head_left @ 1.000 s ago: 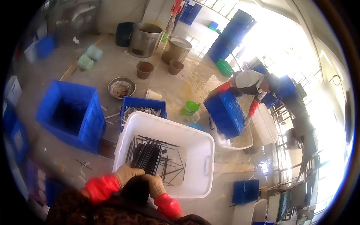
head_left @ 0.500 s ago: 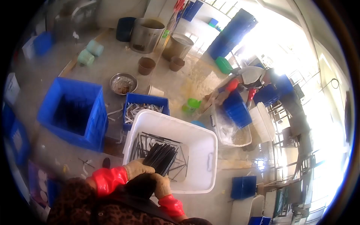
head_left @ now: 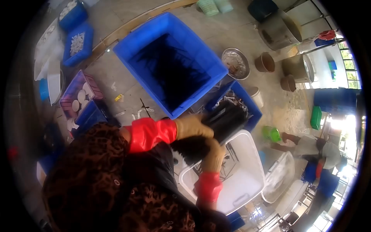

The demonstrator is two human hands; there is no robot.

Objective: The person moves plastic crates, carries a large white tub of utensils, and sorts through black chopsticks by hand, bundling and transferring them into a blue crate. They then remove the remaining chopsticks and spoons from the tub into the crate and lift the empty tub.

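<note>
A thick bundle of thin black rods point(head_left: 228, 119) is held between my two gloved hands, slightly smeared by motion. My left hand point(head_left: 193, 127), in a beige glove with a red sleeve, is closed over its upper side. From the lower side my right hand point(head_left: 213, 154), gloved the same way, grips it. The bundle hangs over the near corner of a white tub point(head_left: 249, 170), where some loose black rods lie on the bottom. Just beyond my left hand stands a large blue bin point(head_left: 129, 52) with a dark mass of black rods inside.
A small blue crate point(head_left: 253, 116) of white and dark scraps stands behind the bundle. Near it are a metal bowl point(head_left: 246, 63) and brown buckets point(head_left: 264, 62). A purple basket point(head_left: 68, 101) sits at left. At right, another person point(head_left: 328, 152) bends over by more tubs.
My view has swung left toward the large blue bin. Both hands have lifted the rod bundle from inside the white tub to above its near corner, still gripping it.
</note>
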